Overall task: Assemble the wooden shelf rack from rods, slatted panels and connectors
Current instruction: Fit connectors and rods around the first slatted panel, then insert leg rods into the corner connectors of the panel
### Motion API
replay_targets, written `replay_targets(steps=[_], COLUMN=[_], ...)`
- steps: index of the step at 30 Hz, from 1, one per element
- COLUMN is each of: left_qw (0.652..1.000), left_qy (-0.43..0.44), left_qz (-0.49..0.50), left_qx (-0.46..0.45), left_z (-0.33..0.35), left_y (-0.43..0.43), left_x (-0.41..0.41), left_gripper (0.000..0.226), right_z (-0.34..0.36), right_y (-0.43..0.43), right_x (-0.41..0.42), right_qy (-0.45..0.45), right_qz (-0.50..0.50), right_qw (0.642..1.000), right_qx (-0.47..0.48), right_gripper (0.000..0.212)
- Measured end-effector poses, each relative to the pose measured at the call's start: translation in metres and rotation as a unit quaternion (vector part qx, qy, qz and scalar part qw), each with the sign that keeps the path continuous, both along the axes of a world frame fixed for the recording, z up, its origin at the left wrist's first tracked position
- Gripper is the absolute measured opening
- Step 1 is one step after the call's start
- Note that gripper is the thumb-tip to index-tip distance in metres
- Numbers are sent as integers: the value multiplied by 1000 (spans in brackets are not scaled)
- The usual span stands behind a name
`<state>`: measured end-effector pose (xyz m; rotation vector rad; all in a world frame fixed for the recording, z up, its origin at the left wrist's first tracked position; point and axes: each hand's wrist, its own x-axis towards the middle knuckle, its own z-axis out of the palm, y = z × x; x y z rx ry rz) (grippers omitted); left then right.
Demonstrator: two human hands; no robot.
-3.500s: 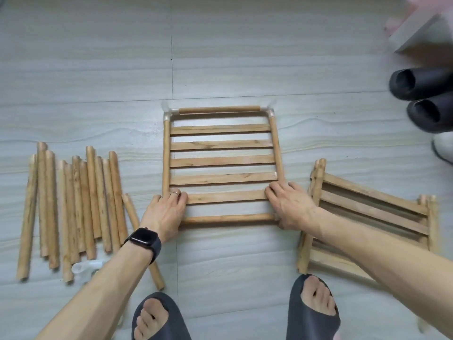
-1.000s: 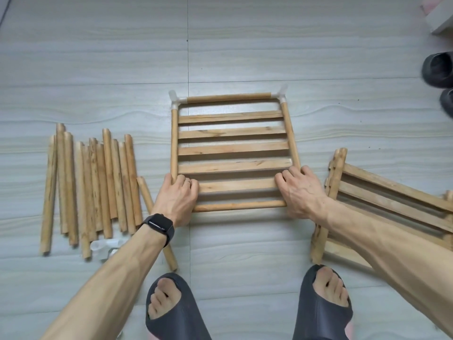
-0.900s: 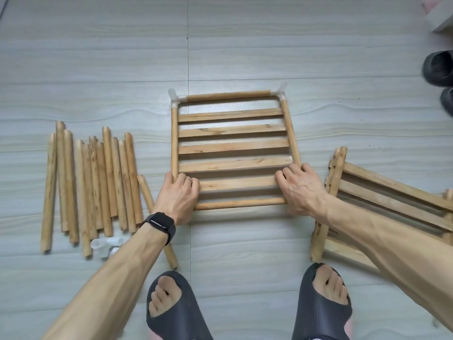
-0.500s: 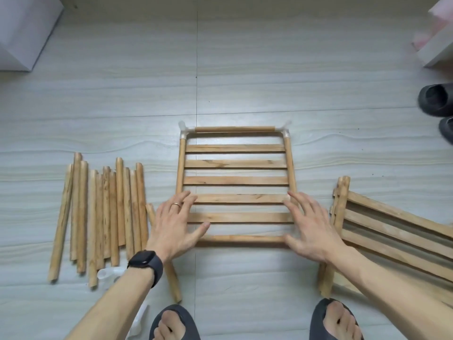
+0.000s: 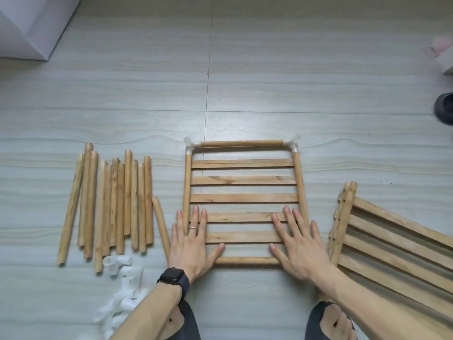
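A slatted panel (image 5: 242, 180) lies flat on the floor, framed by rods, with clear plastic connectors at its far left corner (image 5: 189, 145) and far right corner (image 5: 294, 143). My left hand (image 5: 193, 244) rests flat, fingers spread, on the panel's near left corner. My right hand (image 5: 297, 241) lies flat and spread on the near right corner. Both near corners are hidden under my palms. A near rod (image 5: 245, 260) runs between my thumbs. Several loose rods (image 5: 115, 204) lie in a row to the left. Loose clear connectors (image 5: 122, 273) sit by my left forearm.
A stack of more slatted panels (image 5: 397, 244) lies at the right, angled. One loose rod (image 5: 160, 222) lies right beside my left hand. A white box (image 5: 31, 25) stands at the far left, a dark slipper (image 5: 445, 110) at the right edge. My feet in dark slippers are at the bottom.
My hands let go of the panel's near corners and now lie flat with fingers spread on it. The view tilted up, bringing the white box and more floor into sight.
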<state>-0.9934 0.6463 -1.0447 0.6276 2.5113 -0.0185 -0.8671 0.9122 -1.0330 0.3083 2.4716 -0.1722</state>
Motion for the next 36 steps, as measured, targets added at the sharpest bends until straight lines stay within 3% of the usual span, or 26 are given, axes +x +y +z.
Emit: replay_targets(steps=[7,10,12,14,16,19,23,30,32,36], left_qw=[997,998,998,977,959,959,966,934,902,757], left_qy=[-21,-1,36,92,133,83,33,-13,-54,-210], left_qz=[-25,-26,48,168,245,271,248,305,338,437], left_qx=[-72,-54,26,90,57,20,57,187,262,439], left_z=[11,27,35,42,43,35,23,58,86,131], left_y=[4,10,10,1,-15,-40,-52,-41,-28,9], left_x=[5,-2,-12,-27,-43,-60,-68,-120,-133,-134], left_gripper=[105,101,80,55,43,35,56,90,92,84], right_z=[17,35,43,41,32,19,14,21,24,30], right_y=[-12,-26,-37,-47,-57,-65,-70,-80,-83,-88], right_x=[-2,-32,-57,-80,-94,-93,-74,-53,-50,-49], right_qy=[-59,-49,13,45,29,-29,-37,-40,-42,-46], right_qz=[35,50,31,3,15,60,100,123,127,116], right_qw=[997,995,997,999,999,997,994,992,991,992], right_qx=[41,77,65,7,-34,-39,-16,2,4,-13], right_gripper=[79,65,57,66,73,77,80,84,86,86])
